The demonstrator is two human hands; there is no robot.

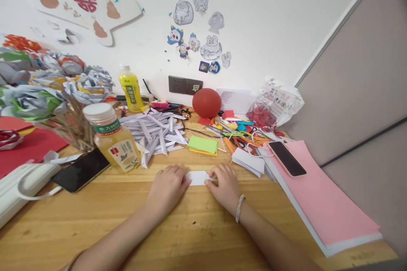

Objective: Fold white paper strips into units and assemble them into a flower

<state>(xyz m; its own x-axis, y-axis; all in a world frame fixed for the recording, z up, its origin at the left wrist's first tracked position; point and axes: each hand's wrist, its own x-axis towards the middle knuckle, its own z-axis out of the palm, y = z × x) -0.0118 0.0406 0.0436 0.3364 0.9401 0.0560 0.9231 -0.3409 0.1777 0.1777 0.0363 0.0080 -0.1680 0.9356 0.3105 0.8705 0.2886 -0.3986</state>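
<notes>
A small white piece of paper (197, 177) lies flat on the wooden table (178, 237) between my hands. My left hand (168, 187) rests on its left end with the fingers curled down, pressing the paper. My right hand (225, 184), with a beaded bracelet on the wrist, pinches the paper's right end with bent fingers. Just beyond lie a heap of folded white paper strips (155, 132) and a green and yellow pad of paper (202, 145).
A tea bottle (112, 137) and a black phone (81, 170) stand at the left, near paper flowers (54, 89). A second phone (287, 159) lies on pink sheets (321, 199) at the right. A red ball (206, 102), coloured scraps and a plastic bag sit at the back.
</notes>
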